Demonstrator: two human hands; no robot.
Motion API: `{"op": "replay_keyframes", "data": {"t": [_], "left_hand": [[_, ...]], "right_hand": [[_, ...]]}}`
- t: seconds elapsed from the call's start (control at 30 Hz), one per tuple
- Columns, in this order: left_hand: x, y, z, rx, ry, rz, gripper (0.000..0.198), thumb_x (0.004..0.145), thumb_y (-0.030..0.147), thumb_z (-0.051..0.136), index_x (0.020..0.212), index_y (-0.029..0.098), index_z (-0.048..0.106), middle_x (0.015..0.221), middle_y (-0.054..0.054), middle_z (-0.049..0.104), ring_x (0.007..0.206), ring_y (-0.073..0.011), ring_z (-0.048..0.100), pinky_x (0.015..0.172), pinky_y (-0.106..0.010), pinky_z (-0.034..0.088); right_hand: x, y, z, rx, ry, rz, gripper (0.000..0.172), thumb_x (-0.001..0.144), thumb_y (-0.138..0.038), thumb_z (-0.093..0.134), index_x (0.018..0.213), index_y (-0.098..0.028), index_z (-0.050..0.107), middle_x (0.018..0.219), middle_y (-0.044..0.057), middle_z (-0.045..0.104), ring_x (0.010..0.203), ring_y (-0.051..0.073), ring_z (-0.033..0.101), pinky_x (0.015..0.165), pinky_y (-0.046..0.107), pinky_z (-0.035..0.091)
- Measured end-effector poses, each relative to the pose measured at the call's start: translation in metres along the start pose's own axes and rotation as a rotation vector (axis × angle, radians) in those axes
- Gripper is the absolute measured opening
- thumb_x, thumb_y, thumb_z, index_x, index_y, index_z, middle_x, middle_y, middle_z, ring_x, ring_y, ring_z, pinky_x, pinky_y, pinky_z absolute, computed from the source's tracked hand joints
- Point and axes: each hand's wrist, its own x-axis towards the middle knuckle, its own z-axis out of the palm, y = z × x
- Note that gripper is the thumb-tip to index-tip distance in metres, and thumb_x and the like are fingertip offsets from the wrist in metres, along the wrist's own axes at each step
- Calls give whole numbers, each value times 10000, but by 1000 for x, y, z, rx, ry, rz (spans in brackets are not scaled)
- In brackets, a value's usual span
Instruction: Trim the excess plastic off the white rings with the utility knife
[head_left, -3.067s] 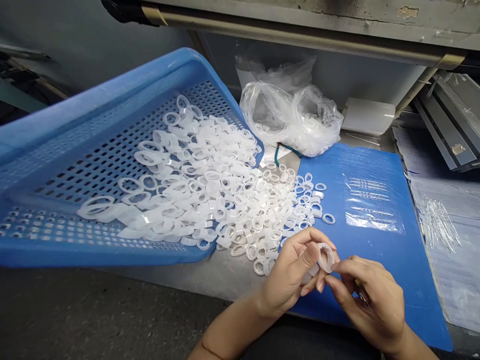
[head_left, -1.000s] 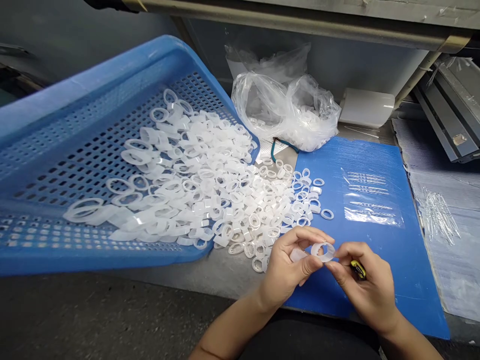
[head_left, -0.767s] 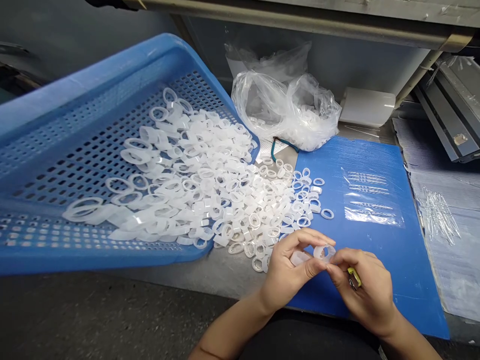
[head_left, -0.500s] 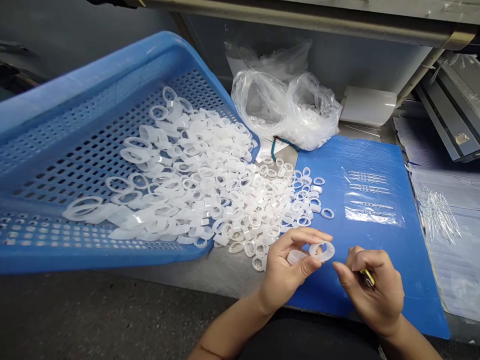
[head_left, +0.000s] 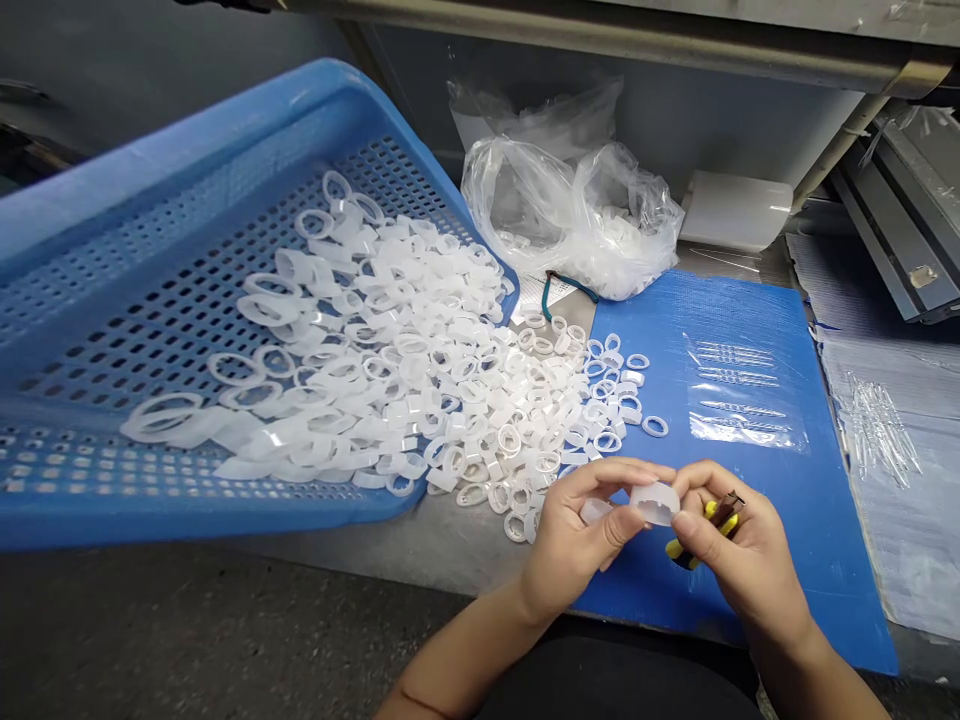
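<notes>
My left hand [head_left: 577,540] pinches a frosted white plastic ring [head_left: 655,503] between thumb and fingers, with a second white piece [head_left: 596,511] tucked against the fingers. My right hand [head_left: 742,560] presses in from the other side, its fingertips touching the ring. That hand also grips small yellow-handled cutters [head_left: 701,530] with dark metal jaws, partly hidden by the fingers. A large pile of similar white rings [head_left: 420,370] lies just beyond my left hand.
The pile spreads from a tilted blue perforated tray [head_left: 225,170] onto a steel bench and a blue plastic mat [head_left: 750,320]. A clear bag of rings [head_left: 577,220] sits behind it. A flat clear packet [head_left: 742,395] lies on the mat, and glassy clear pieces [head_left: 881,425] lie on a white sheet.
My right hand has come back to the ring after moving away, and the cutters now show more fully. The ring has turned more edge-on in my left hand.
</notes>
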Motion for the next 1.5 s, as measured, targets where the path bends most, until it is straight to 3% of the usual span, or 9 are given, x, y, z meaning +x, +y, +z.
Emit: {"op": "replay_keyframes", "data": {"t": [0.1, 0.2, 0.33, 0.53, 0.7, 0.9, 1.13, 1.33, 1.5], "left_hand": [[1, -2, -1, -76, -62, -124, 330, 802, 408, 705, 1062, 206, 679, 1054, -103, 701, 387, 14, 333, 336, -141, 244], [3, -2, -1, -75, -63, -178, 451, 735, 471, 748, 1065, 173, 673, 904, -77, 685, 398, 10, 331, 331, -135, 223], [3, -2, -2, -13, -20, -136, 409, 736, 457, 752, 1010, 160, 687, 763, -19, 608, 399, 3, 331, 327, -136, 224], [3, -4, -3, -41, 22, -11, 323, 838, 418, 658, 1087, 212, 661, 867, -51, 656, 406, -6, 323, 322, -131, 229], [0, -5, -6, 72, 57, 50, 308, 878, 397, 610, 1125, 216, 641, 1006, -94, 696, 411, -11, 348, 348, -142, 287], [-6, -2, -4, 290, 130, 124, 262, 879, 337, 622, 1117, 239, 670, 1050, -93, 718, 471, -59, 448, 387, -181, 338], [-5, 4, 0, 379, 125, 215, 229, 868, 335, 632, 1065, 242, 704, 1024, -92, 732, 899, -231, 645, 611, -292, 515], [-3, 4, -2, 444, 107, 302, 220, 881, 297, 621, 1085, 261, 698, 1023, -71, 738, 938, -220, 642, 800, -335, 515], [-3, 5, -2, 466, 102, 319, 239, 890, 292, 610, 1111, 243, 685, 1006, -75, 743, 904, -205, 641, 791, -317, 509]], "right_hand": [[-1, -1, 4, -294, 100, -252, 136, 900, -305, 598, 809, -205, 580, 486, -88, 424, 371, 82, 398, 389, 201, 338], [0, 5, 8, -607, 134, -548, 76, 914, -166, 552, 862, -202, 593, 498, -62, 512, 389, 93, 460, 460, 225, 382], [2, 12, 7, -752, 48, -671, 143, 926, -106, 496, 932, -200, 603, 516, -41, 544, 427, 113, 503, 490, 250, 367], [0, 1, 2, -571, 122, -488, 155, 966, -284, 391, 913, -207, 515, 573, -43, 532, 427, 113, 477, 457, 239, 385], [0, -2, 1, -514, 1, -370, 224, 974, -187, 335, 814, -206, 490, 668, -12, 536, 564, 126, 536, 548, 242, 417], [2, 2, 5, -528, -55, -355, 211, 992, -210, 390, 827, -201, 522, 658, -16, 537, 559, 124, 526, 538, 236, 402], [3, 0, 5, -540, -47, -357, 250, 1000, -217, 379, 803, -201, 531, 654, -10, 569, 545, 124, 539, 511, 231, 396], [2, 2, 6, -544, -61, -353, 256, 1010, -225, 369, 802, -201, 517, 653, -13, 550, 544, 120, 529, 520, 227, 390], [3, 4, 7, -604, -27, -389, 249, 1009, -222, 376, 814, -193, 527, 652, -5, 547, 541, 124, 518, 523, 228, 387]]}}
